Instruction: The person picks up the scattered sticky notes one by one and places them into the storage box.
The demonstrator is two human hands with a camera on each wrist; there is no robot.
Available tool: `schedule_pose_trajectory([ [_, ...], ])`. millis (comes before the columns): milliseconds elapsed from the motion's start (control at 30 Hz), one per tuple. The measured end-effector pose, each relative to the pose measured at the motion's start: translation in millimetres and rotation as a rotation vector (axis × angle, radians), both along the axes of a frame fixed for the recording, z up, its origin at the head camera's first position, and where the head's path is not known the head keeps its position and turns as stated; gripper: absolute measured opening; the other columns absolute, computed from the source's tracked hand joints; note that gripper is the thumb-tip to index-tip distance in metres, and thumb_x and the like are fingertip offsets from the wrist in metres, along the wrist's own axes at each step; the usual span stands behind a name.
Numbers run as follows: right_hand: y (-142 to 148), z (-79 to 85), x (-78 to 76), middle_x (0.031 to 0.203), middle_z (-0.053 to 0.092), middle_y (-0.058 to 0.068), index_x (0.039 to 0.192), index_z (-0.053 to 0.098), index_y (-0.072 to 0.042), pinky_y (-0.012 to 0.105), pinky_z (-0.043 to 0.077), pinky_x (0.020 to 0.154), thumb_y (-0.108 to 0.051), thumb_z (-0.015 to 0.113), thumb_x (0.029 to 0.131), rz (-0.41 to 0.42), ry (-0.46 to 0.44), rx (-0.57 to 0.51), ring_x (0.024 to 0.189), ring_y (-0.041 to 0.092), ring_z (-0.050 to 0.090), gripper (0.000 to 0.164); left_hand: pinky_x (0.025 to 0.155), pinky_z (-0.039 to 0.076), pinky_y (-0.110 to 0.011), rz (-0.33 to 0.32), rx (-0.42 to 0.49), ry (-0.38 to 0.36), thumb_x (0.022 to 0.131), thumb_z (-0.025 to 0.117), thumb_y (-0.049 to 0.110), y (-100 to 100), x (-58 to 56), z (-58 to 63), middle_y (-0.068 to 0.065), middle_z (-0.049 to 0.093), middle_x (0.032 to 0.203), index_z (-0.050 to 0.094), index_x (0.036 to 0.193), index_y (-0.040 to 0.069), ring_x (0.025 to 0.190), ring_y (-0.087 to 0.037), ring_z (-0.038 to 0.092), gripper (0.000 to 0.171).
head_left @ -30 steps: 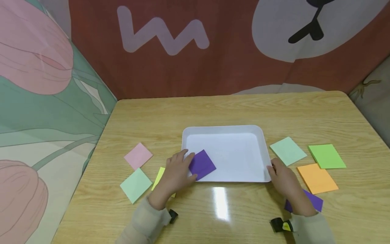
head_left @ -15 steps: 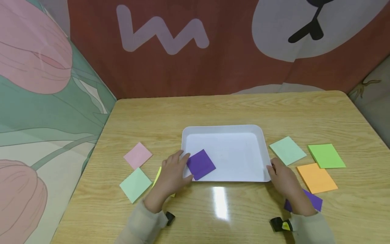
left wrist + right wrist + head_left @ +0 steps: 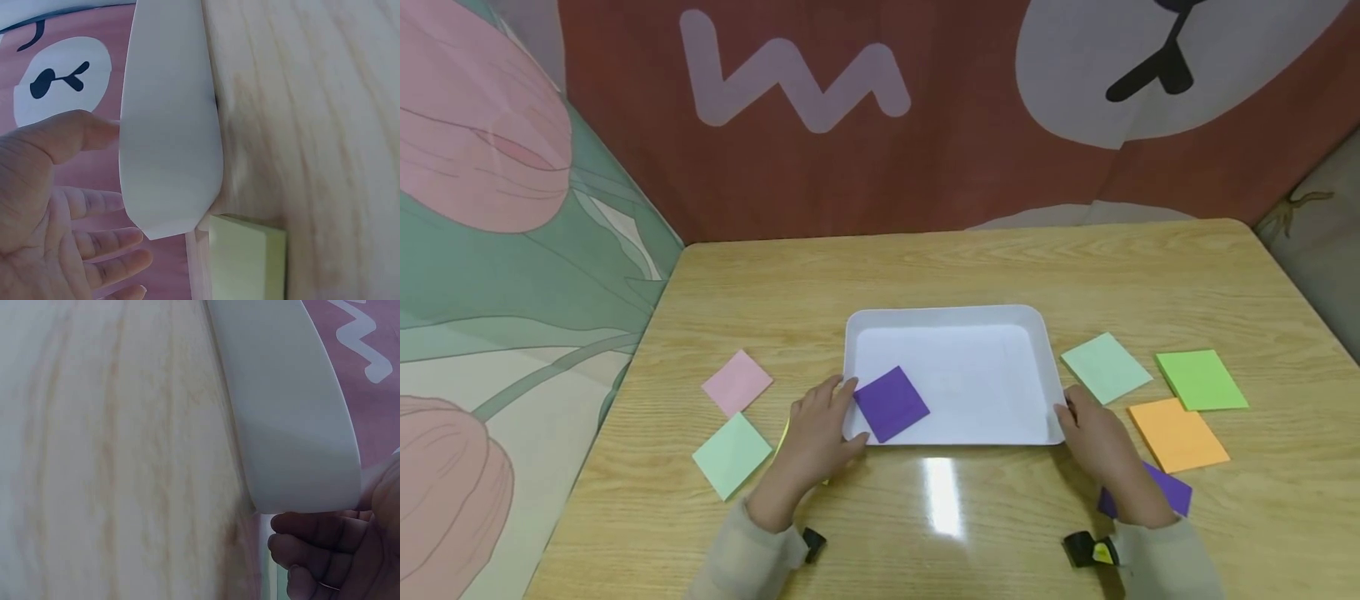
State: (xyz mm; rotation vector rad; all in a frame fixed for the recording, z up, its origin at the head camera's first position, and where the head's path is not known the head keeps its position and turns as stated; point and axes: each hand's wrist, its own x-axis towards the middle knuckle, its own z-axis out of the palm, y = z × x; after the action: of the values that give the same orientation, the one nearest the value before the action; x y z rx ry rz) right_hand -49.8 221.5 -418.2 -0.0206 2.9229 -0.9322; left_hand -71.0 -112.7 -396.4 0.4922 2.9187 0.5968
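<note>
A white rectangular tray (image 3: 992,375) sits mid-table. One purple sticky-note pad (image 3: 892,404) lies tilted inside its near left corner. My left hand (image 3: 815,433) is just at the tray's left end, fingers loosely extended and holding nothing; in the left wrist view its thumb reaches over the rim. Beneath that hand, a yellow sticky-note pad (image 3: 244,256) is mostly hidden from the head view. At the near right corner my right hand (image 3: 1101,437) grips the tray, thumb at the rim and fingers curled against the outside.
Left of the tray lie a pink pad (image 3: 737,382) and a mint pad (image 3: 732,456). On the right are another mint pad (image 3: 1107,367), a green pad (image 3: 1202,380), an orange pad (image 3: 1178,435) and a second purple pad (image 3: 1172,490), partly under the right wrist.
My left hand has drawn back to the left, away from the purple pad, which stays in the tray. The right hand keeps its place on the tray corner.
</note>
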Motion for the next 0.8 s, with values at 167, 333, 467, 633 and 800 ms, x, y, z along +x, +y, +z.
schedule_pose_trajectory([
  [167,-0.2,0.7,-1.1,0.066,0.045,0.008,0.091,0.039,0.004,0.036,0.037,0.047,-0.009,0.039,0.089,-0.004,-0.013,0.01,0.054,0.02,0.04,0.012,0.088,0.031,-0.056,0.007,0.018,0.005,0.074,0.063,0.032,-3.0,2.0,-3.1,-0.023,0.039,0.13,0.035,0.13,0.004,0.115,-0.039,0.035,0.069],
  [333,-0.3,1.6,-2.4,0.064,0.045,0.008,0.089,0.04,0.003,0.036,0.037,0.047,-0.008,0.04,0.089,0.002,0.003,0.016,0.053,0.02,0.04,0.011,0.088,0.031,-0.055,0.022,0.036,0.001,0.075,0.063,0.036,-6.6,5.3,-5.0,-0.023,0.041,0.129,0.034,0.131,0.004,0.115,-0.038,0.035,0.07],
  [467,-0.1,1.1,-2.9,0.064,0.045,0.008,0.09,0.039,0.003,0.036,0.037,0.046,-0.008,0.04,0.088,0.006,0.004,0.017,0.053,0.02,0.04,0.011,0.09,0.03,-0.056,0.035,0.035,0.001,0.076,0.062,0.039,-10.8,8.5,-5.7,-0.022,0.042,0.128,0.034,0.131,0.004,0.115,-0.038,0.035,0.071],
  [633,0.2,1.1,-2.6,0.064,0.046,0.008,0.09,0.04,0.003,0.037,0.037,0.047,-0.008,0.04,0.088,0.004,0.002,0.016,0.053,0.02,0.04,0.012,0.089,0.029,-0.057,0.041,0.043,-0.001,0.072,0.065,0.041,-15.3,11.0,-5.6,-0.023,0.042,0.128,0.034,0.13,0.005,0.115,-0.039,0.036,0.075],
  [800,-0.1,1.0,-2.0,0.064,0.046,0.008,0.09,0.039,0.003,0.036,0.037,0.047,-0.008,0.039,0.089,0.002,-0.007,0.01,0.053,0.02,0.04,0.012,0.088,0.029,-0.059,0.039,0.047,-0.016,0.069,0.068,0.04,-17.0,12.0,-5.5,-0.024,0.041,0.128,0.035,0.13,0.007,0.114,-0.04,0.036,0.077],
])
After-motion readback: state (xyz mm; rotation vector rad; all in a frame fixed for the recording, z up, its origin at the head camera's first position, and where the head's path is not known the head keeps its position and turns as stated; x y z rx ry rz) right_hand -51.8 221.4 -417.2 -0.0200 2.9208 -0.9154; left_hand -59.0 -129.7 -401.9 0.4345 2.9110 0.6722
